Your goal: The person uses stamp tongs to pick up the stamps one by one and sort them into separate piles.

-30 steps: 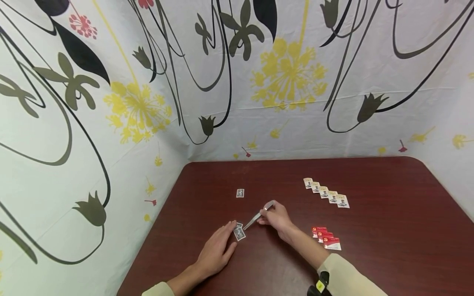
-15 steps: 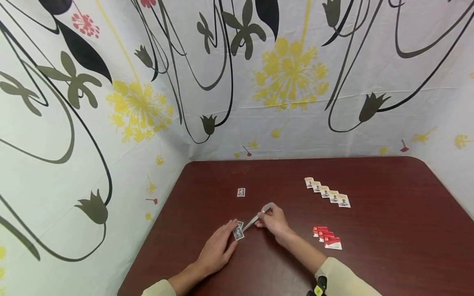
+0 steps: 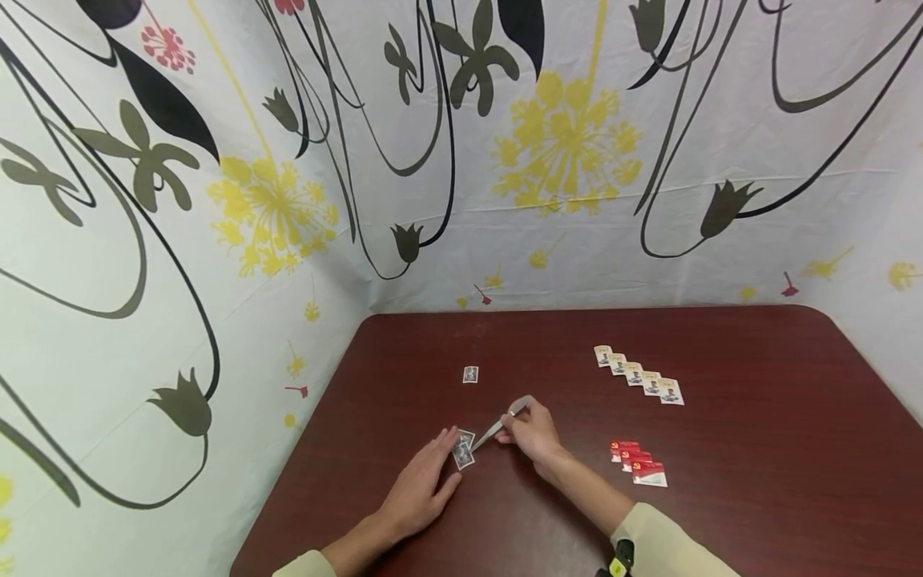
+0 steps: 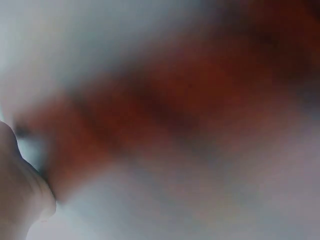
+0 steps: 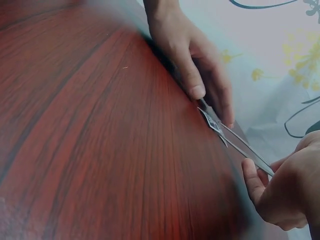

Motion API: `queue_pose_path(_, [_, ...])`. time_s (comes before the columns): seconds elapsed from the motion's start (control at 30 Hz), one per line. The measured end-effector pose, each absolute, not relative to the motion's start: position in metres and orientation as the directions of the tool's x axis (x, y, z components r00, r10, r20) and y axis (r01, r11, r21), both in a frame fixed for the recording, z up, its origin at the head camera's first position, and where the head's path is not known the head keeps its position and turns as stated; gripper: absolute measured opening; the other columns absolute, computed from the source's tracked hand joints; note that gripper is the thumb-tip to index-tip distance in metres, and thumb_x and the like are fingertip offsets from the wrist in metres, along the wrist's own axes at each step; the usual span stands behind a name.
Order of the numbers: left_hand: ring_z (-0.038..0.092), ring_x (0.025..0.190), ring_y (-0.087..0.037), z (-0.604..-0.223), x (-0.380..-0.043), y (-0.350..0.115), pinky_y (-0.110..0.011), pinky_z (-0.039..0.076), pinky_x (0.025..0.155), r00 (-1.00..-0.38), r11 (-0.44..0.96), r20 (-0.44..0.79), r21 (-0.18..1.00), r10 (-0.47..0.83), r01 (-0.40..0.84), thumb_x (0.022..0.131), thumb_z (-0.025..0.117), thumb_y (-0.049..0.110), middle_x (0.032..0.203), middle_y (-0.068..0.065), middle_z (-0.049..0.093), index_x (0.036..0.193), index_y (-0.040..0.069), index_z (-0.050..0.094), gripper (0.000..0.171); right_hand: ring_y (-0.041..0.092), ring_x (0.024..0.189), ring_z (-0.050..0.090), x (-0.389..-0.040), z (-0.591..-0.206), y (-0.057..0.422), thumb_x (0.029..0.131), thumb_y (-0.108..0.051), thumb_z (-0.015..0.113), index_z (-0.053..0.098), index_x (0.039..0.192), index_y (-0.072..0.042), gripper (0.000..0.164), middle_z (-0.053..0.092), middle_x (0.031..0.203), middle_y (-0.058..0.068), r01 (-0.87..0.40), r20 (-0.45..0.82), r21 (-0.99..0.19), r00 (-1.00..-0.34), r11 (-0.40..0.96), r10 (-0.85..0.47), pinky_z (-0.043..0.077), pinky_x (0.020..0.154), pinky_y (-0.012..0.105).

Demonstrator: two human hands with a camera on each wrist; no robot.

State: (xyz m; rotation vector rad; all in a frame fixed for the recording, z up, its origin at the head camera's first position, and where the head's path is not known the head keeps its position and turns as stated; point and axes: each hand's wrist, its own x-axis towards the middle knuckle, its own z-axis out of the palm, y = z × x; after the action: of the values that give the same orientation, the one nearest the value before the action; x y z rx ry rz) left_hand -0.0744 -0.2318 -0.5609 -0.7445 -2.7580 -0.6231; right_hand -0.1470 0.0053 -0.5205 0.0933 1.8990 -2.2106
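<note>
My right hand point(image 3: 532, 433) pinches silver tweezers point(image 3: 493, 428), whose tips touch or nearly touch the front one of two overlapping small grey stamps point(image 3: 464, 457). Fingers straight, my left hand point(image 3: 421, 486) lies on the table with its fingertips at the left edge of these stamps, partly covering the rear one. In the right wrist view the tweezers point(image 5: 248, 147) have their arms spread apart, and the front stamp point(image 5: 212, 121) is tilted off the table. The left wrist view is blurred; only part of the hand point(image 4: 22, 195) shows.
On the brown table point(image 3: 548, 529), one grey stamp point(image 3: 470, 374) lies alone farther back. A diagonal overlapping row of several cream stamps point(image 3: 640, 377) lies back right. Three overlapping red-and-white stamps point(image 3: 649, 474) lie nearer, right of my right forearm. Patterned cloth point(image 3: 461, 168) hangs behind the table.
The front grey stamp has shifted slightly left with the tweezer tips, and more of the rear stamp shows. My left hand has hardly moved; the right hand drew slightly left and down.
</note>
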Motion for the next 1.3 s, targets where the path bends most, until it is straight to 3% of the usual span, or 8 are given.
queue_pose_path(0.23, [0.046,0.149,-0.034,-0.567,-0.073,-0.230,-0.054,0.038,0.121,-0.829,0.789,0.339,0.292,0.444,0.541,0.099,0.071,0.017,0.161,-0.017,0.049,0.156,0.000,0.048,0.063,0.028,0.069,0.074,-0.147,-0.523,0.002,0.099,0.012,0.060,0.051,0.104,0.006,0.012,0.069,0.090,0.022,0.200,-0.185,-0.971,-0.976,-0.131,-0.113,0.066,0.068,0.038])
queue_pose_path(0.7, [0.048,0.148,-0.033,-0.574,-0.073,-0.231,-0.053,0.041,0.119,-0.808,0.795,0.381,0.241,0.450,0.556,0.098,0.072,0.018,0.160,-0.015,0.051,0.155,0.000,0.050,0.063,0.020,0.059,0.071,-0.147,-0.528,-0.008,0.095,0.014,0.064,0.054,0.100,0.008,0.013,0.071,0.083,0.026,0.107,-0.103,-0.992,-0.993,-0.064,-0.064,0.064,0.060,0.033])
queue_pose_path(1.3, [0.048,0.148,-0.035,-0.570,-0.072,-0.231,-0.054,0.040,0.120,-0.816,0.798,0.365,0.247,0.449,0.549,0.100,0.071,0.018,0.160,-0.016,0.051,0.156,0.000,0.049,0.063,0.018,0.063,0.071,-0.159,-0.526,0.013,0.099,0.013,0.059,0.050,0.100,0.004,0.013,0.070,0.086,0.022,0.170,-0.174,-0.974,-0.985,-0.151,0.012,0.064,0.063,0.029])
